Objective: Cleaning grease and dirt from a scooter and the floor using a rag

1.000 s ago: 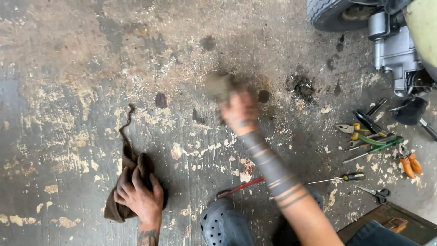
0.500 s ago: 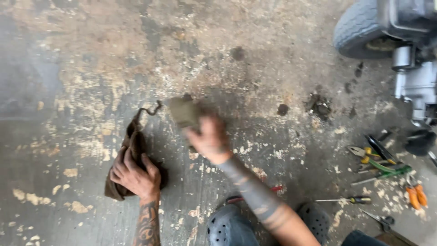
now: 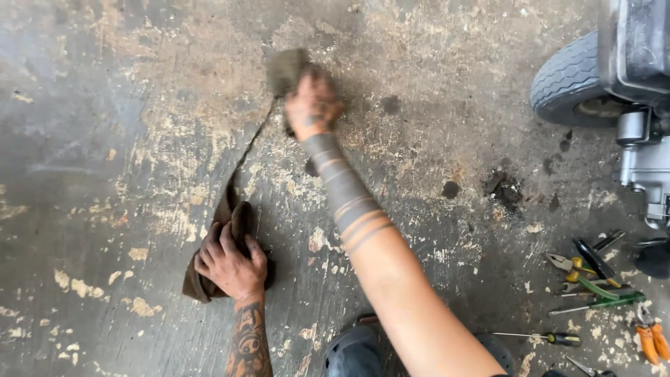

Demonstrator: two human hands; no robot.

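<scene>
My right hand [image 3: 312,105] has swung its clenched pad [image 3: 285,70] from near the scooter wheel [image 3: 569,80] leftward over the concrete floor [image 3: 105,139] (blurred, so scrubbing likely continues), left hand [image 3: 230,262] flat-fingered pinning the brown rag [image 3: 234,216].

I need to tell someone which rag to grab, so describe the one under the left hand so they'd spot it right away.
Start at the grey tyre top right and cross the stained concrete floor to the lower left. There the left hand presses on a crumpled brown rag. Unlike the blurred pad in the right hand, it trails a thin strip.
</scene>
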